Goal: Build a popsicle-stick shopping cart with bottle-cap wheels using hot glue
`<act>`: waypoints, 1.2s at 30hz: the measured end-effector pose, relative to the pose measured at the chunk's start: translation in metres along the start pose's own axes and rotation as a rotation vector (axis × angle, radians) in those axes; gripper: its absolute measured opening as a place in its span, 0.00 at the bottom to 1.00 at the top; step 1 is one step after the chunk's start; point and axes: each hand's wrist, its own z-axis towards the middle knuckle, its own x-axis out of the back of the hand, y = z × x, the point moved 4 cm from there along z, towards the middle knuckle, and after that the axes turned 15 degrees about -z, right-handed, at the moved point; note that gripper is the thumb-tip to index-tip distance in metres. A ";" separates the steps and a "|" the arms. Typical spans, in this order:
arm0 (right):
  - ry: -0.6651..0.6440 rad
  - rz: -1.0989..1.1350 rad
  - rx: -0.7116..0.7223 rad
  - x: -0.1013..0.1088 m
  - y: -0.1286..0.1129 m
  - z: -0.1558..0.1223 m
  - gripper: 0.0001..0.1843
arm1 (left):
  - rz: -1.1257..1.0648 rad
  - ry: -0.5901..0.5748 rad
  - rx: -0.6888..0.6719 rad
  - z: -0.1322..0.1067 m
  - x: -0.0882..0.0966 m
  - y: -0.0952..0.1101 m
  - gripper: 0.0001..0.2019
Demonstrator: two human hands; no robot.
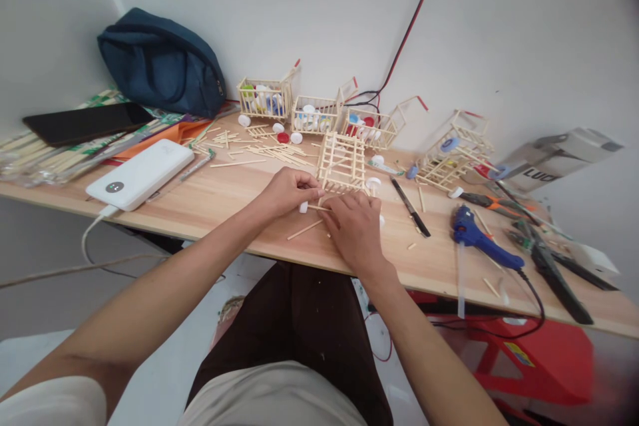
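A small cart (343, 158) built of thin wooden sticks lies on the table in front of me. My left hand (293, 194) is closed, thumb and fingertips pinched together at the cart's near left corner. At the near edge, my right hand (355, 229) curls its fingers down over the sticks, hiding part of the cart. Between the hands runs a short wooden stick (317, 208), its right part under my right fingers. A white bottle cap (303, 207) sits at its left end, below my left fingers. Another white cap (373, 183) shows beyond my right hand.
Several finished stick carts (264, 98) filled with caps stand along the wall. Loose sticks (279, 152) lie left of the cart. A power bank (140, 174), phone (87, 123) and blue bag (162, 66) are left. Rightward lie a pen (409, 206), blue glue gun (484, 239) and pliers (499, 205).
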 end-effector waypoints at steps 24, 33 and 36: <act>-0.009 0.104 -0.053 0.002 0.003 0.000 0.09 | 0.042 -0.011 -0.102 -0.006 0.000 0.011 0.09; -0.032 0.097 -0.045 0.001 0.003 0.000 0.10 | 0.052 0.001 -0.076 -0.008 -0.001 0.012 0.10; -0.042 0.098 -0.045 0.000 0.003 0.001 0.10 | 0.060 0.000 -0.080 -0.006 0.000 0.011 0.11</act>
